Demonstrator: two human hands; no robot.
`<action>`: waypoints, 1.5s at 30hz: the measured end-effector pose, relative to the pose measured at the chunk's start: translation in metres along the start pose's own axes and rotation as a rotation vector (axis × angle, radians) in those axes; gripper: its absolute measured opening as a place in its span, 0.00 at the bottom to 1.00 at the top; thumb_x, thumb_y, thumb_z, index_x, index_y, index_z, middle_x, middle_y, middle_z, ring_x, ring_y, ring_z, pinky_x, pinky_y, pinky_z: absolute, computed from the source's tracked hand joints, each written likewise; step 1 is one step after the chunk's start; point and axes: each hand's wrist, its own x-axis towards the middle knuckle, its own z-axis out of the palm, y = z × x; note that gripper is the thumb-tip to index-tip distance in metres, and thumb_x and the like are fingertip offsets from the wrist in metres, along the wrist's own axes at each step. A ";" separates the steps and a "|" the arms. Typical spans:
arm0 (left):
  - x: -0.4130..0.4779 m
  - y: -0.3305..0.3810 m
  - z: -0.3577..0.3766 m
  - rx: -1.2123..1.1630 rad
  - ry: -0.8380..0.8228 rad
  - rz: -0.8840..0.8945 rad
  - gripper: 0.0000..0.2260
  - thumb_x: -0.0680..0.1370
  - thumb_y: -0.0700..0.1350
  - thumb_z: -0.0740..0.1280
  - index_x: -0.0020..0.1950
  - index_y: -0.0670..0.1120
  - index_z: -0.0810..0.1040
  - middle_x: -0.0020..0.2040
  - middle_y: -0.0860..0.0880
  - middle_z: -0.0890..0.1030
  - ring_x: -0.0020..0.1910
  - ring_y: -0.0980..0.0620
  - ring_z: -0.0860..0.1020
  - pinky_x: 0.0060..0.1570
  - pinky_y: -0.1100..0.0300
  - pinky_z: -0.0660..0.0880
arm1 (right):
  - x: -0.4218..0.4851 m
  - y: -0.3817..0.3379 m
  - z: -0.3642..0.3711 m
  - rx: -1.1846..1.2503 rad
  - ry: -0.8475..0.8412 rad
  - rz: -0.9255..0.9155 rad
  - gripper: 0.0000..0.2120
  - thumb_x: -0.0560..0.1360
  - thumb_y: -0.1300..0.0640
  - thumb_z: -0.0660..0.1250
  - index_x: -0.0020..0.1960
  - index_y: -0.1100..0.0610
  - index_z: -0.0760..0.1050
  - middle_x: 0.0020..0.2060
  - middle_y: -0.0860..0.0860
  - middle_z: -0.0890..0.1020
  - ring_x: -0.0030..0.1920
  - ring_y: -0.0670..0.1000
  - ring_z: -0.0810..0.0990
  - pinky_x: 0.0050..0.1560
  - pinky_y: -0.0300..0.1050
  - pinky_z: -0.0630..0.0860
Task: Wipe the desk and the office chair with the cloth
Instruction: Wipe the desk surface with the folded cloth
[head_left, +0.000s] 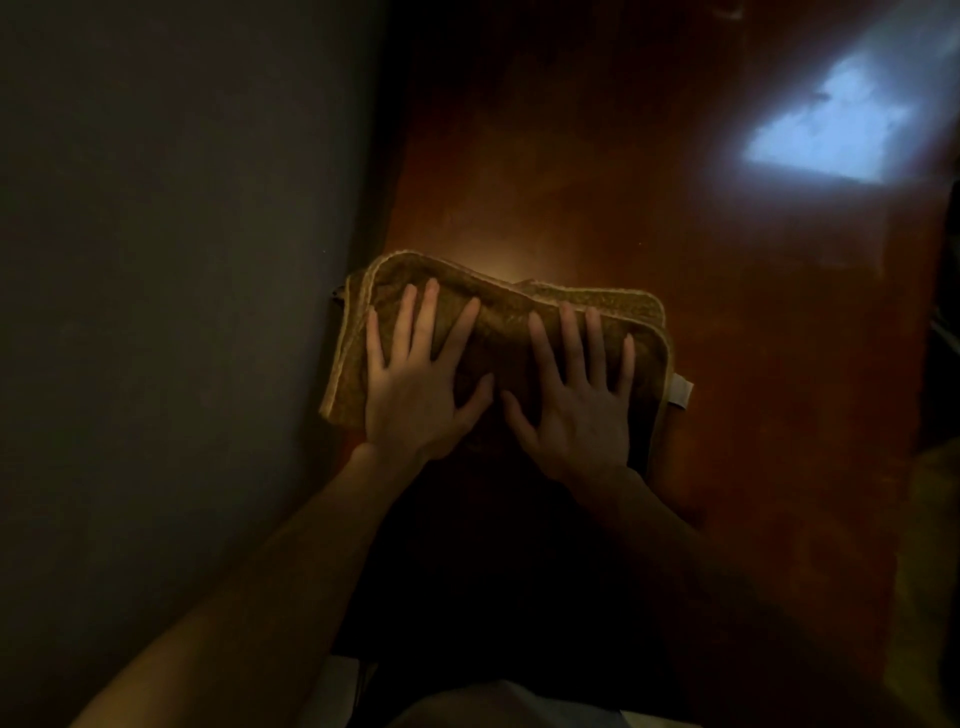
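Head view, left hand (415, 387) and right hand (576, 405) splayed flat on cloth (501, 325), at desk (571, 182) left edge

light: very dim | glare: bluish patch (831, 135) on desk (545, 171), upper right | shadow: heavy below | focus: soft

A dim grey wall (171, 260) fills the left (a bluish light patch (831, 130) glows upper right).

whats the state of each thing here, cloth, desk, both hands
cloth: folded, lying on the desk under both hands
left hand: fingers spread, pressing flat on the cloth
right hand: fingers spread, pressing flat on the cloth
desk: glossy, bright patch of light reflected at far right
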 end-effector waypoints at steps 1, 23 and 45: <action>0.005 0.000 -0.001 0.003 0.006 0.002 0.34 0.79 0.69 0.53 0.83 0.58 0.55 0.83 0.43 0.56 0.82 0.42 0.52 0.77 0.34 0.48 | 0.004 0.001 0.000 0.000 0.009 0.002 0.40 0.78 0.29 0.52 0.83 0.48 0.49 0.82 0.54 0.51 0.82 0.59 0.46 0.75 0.71 0.46; 0.113 -0.015 0.000 -0.043 -0.015 0.065 0.35 0.79 0.68 0.55 0.83 0.58 0.52 0.83 0.42 0.52 0.83 0.42 0.49 0.77 0.32 0.47 | 0.099 0.019 -0.009 0.004 0.063 0.054 0.39 0.79 0.29 0.50 0.83 0.49 0.51 0.82 0.55 0.52 0.82 0.58 0.47 0.75 0.71 0.47; 0.198 -0.024 -0.008 -0.053 -0.101 0.047 0.35 0.79 0.71 0.47 0.83 0.59 0.46 0.84 0.44 0.46 0.83 0.43 0.43 0.77 0.34 0.42 | 0.182 0.040 -0.017 0.008 0.109 0.027 0.38 0.79 0.29 0.48 0.82 0.50 0.55 0.81 0.56 0.57 0.81 0.58 0.50 0.75 0.70 0.50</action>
